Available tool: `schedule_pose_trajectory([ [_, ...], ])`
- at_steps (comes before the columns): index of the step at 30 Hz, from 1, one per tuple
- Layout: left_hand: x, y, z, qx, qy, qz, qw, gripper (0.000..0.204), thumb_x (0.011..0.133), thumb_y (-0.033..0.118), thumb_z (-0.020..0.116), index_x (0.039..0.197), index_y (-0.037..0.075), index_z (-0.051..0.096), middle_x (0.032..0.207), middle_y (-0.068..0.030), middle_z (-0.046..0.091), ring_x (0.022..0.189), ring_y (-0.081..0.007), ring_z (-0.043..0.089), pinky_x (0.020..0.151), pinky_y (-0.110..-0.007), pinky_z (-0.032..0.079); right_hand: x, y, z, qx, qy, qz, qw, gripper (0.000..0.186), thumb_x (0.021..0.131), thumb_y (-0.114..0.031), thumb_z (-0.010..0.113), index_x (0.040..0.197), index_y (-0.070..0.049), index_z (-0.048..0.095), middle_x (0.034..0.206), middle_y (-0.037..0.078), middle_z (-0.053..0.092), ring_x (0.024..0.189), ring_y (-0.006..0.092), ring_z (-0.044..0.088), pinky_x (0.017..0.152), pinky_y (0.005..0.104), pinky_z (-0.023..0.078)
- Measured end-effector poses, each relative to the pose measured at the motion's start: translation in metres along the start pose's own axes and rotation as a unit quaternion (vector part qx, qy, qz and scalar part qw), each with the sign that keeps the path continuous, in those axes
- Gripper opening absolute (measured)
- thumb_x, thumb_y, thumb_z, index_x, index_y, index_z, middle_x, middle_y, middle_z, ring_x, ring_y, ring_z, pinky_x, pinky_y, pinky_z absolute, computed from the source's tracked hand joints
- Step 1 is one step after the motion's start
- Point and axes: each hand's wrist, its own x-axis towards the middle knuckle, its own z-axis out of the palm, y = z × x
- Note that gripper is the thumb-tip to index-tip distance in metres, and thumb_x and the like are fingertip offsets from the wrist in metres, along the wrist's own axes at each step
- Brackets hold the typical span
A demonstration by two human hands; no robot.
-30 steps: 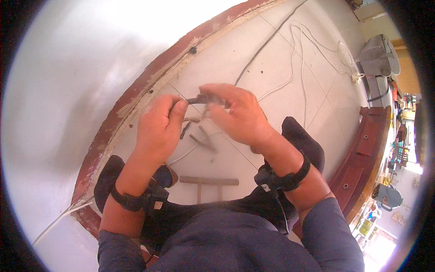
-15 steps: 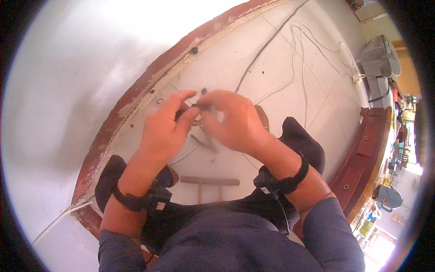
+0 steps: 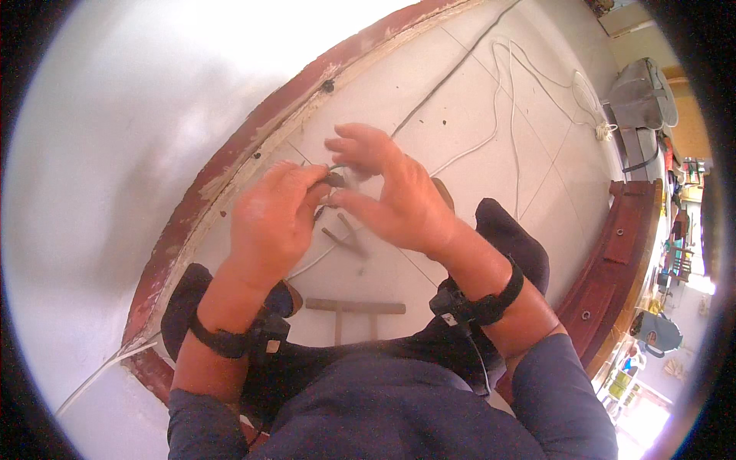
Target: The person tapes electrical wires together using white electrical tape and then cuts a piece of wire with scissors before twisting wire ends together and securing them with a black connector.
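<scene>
My left hand [image 3: 272,215] is closed, thumb and fingers pinching a small dark piece [image 3: 335,179] with thin wire-like strands at it; its exact kind is too blurred to tell. Close on its right is my right hand [image 3: 399,188], fingers spread and curved, the thumb tip near the dark piece. Nothing shows within the right hand's grasp. Below the hands, on the tiled floor, is a blurred brownish object [image 3: 345,239] with two prongs, perhaps a hand tool. A white cable [image 3: 313,262] runs beside it toward my left foot.
A brown bar [image 3: 355,307] on two struts lies between my legs. A wall with a peeling red base [image 3: 230,165] rises at left. Black cable [image 3: 452,73] and white cables [image 3: 512,115] cross the floor. Red-brown wooden furniture [image 3: 617,238] and a grey bag [image 3: 636,96] stand at right.
My right hand has opened and its fingers have lifted away from the small dark piece. My left hand has turned slightly and keeps its pinch.
</scene>
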Motion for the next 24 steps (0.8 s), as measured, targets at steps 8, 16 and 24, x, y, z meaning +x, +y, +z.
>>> schedule_pose_trajectory([
  [8,0.000,-0.001,-0.006,-0.001,0.001,0.004,1.000,0.019,0.085,0.001,0.068,0.104,0.001,0.066,0.085,-0.0156,0.064,0.073,-0.0321,0.063,0.063,-0.040,0.049,0.002,0.013,-0.004,-0.079,-0.022,0.045,0.996,0.055,0.078,-0.038,0.082,0.113,0.001,0.065,0.112,0.019,0.065,0.106,0.0335,0.065,0.090,0.0412,0.052],
  [16,-0.001,-0.002,-0.006,0.010,-0.009,-0.004,1.000,0.018,0.086,0.004,0.069,0.103,0.002,0.066,0.086,-0.0148,0.064,0.076,-0.0323,0.064,0.065,-0.040,0.050,0.007,0.012,-0.011,-0.088,-0.031,-0.013,0.996,0.038,0.084,-0.025,0.075,0.112,-0.002,0.066,0.098,0.015,0.066,0.092,0.0305,0.066,0.080,0.0385,0.052],
  [24,0.003,-0.001,-0.009,0.010,-0.016,0.017,1.000,0.023,0.082,0.001,0.072,0.104,0.004,0.064,0.088,-0.0133,0.066,0.071,-0.0305,0.064,0.060,-0.037,0.050,0.010,0.014,-0.014,-0.147,-0.024,-0.110,0.983,0.035,0.085,-0.010,0.071,0.119,-0.004,0.064,0.090,0.015,0.062,0.083,0.0330,0.062,0.074,0.0390,0.050],
])
